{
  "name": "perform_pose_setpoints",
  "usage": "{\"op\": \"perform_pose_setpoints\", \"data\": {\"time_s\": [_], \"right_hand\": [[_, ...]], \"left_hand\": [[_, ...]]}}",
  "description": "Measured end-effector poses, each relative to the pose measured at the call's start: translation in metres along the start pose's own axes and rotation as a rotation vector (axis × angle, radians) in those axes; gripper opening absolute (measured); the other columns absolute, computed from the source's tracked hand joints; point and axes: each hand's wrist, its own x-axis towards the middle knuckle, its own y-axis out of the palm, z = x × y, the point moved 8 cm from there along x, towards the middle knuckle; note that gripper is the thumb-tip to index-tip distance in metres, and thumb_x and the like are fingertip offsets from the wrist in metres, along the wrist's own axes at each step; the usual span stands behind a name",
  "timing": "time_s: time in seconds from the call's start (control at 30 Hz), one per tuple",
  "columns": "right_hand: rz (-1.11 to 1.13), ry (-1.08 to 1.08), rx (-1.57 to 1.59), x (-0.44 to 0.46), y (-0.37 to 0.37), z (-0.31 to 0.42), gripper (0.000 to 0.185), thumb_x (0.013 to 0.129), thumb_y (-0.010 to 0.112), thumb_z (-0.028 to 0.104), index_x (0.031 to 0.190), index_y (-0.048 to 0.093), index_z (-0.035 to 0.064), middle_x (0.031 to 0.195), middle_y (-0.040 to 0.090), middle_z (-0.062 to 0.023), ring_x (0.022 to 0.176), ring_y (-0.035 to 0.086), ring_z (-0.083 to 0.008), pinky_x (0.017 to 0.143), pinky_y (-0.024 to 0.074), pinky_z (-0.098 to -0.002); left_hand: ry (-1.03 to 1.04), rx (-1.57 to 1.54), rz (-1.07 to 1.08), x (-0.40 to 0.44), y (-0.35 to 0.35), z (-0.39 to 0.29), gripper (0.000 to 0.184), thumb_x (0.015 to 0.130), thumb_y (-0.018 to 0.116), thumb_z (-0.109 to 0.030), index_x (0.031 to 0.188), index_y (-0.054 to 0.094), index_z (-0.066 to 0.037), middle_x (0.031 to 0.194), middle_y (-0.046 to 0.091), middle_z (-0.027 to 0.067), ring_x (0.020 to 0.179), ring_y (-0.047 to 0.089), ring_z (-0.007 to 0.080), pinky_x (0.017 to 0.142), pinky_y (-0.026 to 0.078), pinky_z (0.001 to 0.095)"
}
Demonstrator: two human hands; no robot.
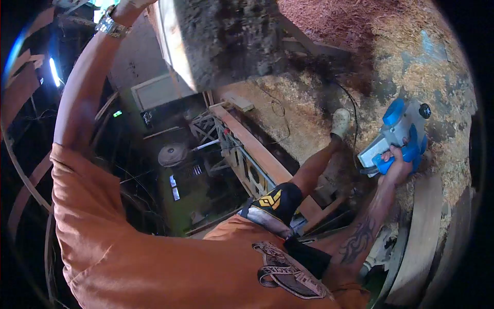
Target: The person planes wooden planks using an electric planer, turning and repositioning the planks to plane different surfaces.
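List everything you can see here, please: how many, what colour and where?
Planer: one, blue and grey, in the right hand
Timber: one large piece, dark face, pale edge, top centre
Shavings: countless, reddish to tan, upper right
Cord: at least one, dark, beside the clog
Planks: several, brown, lower right
Beam: one, reddish, centre
Lamp: one, white, upper left
Clog: one, pale, on the foot
Watch: one, silvery, left wrist
Shirt: one, orange, bottom
Left hand: one, bare, cut off at the top edge
Right hand: one, bare, right side
The dark background hides more.
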Motion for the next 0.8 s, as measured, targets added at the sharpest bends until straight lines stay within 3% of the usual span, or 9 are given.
{"op": "perform_pose_setpoints", "data": {"time_s": [0.3, 0.4, 0.53, 0.8], "right_hand": [[-0.071, -0.058, 0.095, 0.013, -0.025, 0.002, 0.050, 0.080, 0.060, -0.009, 0.129, 0.052, -0.0029, 0.070, 0.051, -0.0067, 0.051, 0.050, -0.0172, 0.053, 0.0479, -0.0341], [-0.005, -0.075, 0.149, 0.021, -0.034, -0.005, 0.050, 0.081, 0.060, -0.009, 0.130, 0.051, -0.0021, 0.069, 0.051, -0.0055, 0.051, 0.051, -0.0168, 0.052, 0.0470, -0.0334], [-0.016, 0.018, 0.120, 0.025, -0.031, -0.009, 0.051, 0.082, 0.059, -0.008, 0.131, 0.050, -0.0010, 0.068, 0.050, -0.0049, 0.051, 0.050, -0.0165, 0.052, 0.0469, -0.0332], [-0.044, -0.037, -0.010, 0.016, -0.014, 0.017, 0.054, 0.080, 0.061, -0.007, 0.132, 0.050, -0.0011, 0.069, 0.054, -0.0062, 0.052, 0.051, -0.0163, 0.052, 0.0465, -0.0329]], "left_hand": [[0.007, -0.019, -0.017, 0.005, 0.002, 0.001, 0.088, 0.101, 0.044, -0.056, 0.159, 0.016, 0.004, 0.164, 0.023, 0.0208, 0.152, 0.022, 0.0295, 0.123, 0.016, 0.0424], [0.013, -0.009, -0.033, 0.006, 0.001, 0.002, 0.089, 0.101, 0.044, -0.056, 0.159, 0.015, 0.004, 0.164, 0.024, 0.0204, 0.152, 0.022, 0.0288, 0.123, 0.017, 0.0420], [0.026, 0.003, -0.066, 0.006, -0.005, 0.002, 0.089, 0.101, 0.043, -0.057, 0.159, 0.015, 0.004, 0.164, 0.024, 0.0199, 0.152, 0.023, 0.0279, 0.123, 0.017, 0.0415], [0.024, 0.088, -0.090, 0.004, -0.017, 0.006, 0.095, 0.098, 0.042, -0.063, 0.159, 0.017, 0.005, 0.163, 0.026, 0.0208, 0.151, 0.024, 0.0275, 0.123, 0.018, 0.0423]]}}
